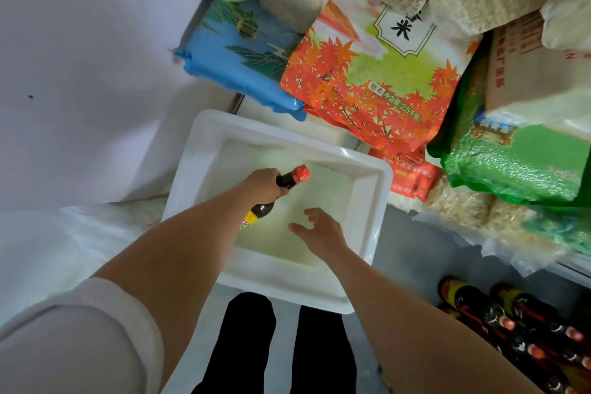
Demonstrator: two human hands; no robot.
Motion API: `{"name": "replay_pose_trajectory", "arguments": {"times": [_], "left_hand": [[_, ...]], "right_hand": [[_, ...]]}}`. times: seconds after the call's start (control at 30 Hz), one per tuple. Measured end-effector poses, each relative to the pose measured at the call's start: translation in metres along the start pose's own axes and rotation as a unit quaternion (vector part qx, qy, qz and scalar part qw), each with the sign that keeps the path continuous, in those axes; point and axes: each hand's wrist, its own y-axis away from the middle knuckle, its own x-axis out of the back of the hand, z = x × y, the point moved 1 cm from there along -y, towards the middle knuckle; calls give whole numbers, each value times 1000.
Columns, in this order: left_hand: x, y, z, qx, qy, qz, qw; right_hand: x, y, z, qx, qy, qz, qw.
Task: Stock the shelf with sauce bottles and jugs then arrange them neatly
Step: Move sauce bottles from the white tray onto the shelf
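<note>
Left hand (263, 184) fingers grip neck of dark sauce bottle (271, 198) over white tub (372, 189); right hand (321, 232) fingers spread, holding nothing.

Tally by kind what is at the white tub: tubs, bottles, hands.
White tub: 1
Sauce bottle: 1
Hands: 2, left hand gripping the bottle's neck, right hand holding nothing
Total: 4

Pale pushed-up sleeve (80, 323); legs apparently in black trousers (243, 345).
</note>
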Motion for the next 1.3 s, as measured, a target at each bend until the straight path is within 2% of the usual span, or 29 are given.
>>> {"name": "replay_pose_trajectory", "arguments": {"times": [0.1,0.2,0.4,0.53,0.7,1.03,1.3], "left_hand": [[23,25,-6,-31,48,29,998],[45,52,-6,-71,109,20,991],[76,117,23,-147,276,6,950],[107,166,56,-198,284,5,938],[157,242,100,-288,292,46,911],[249,398,194,-455,228,143,849],[291,494,269,-549,224,211,777]], "right_hand": [[-2,12,-5,10,-9,1,1000],[-8,26,-15,28,-26,-4,999],[-6,71,-34,82,-76,-29,993],[23,112,-38,123,-105,-32,986],[68,174,-67,171,-241,-65,953],[146,293,-136,326,-410,67,849],[233,379,-176,428,-380,222,789]]}}
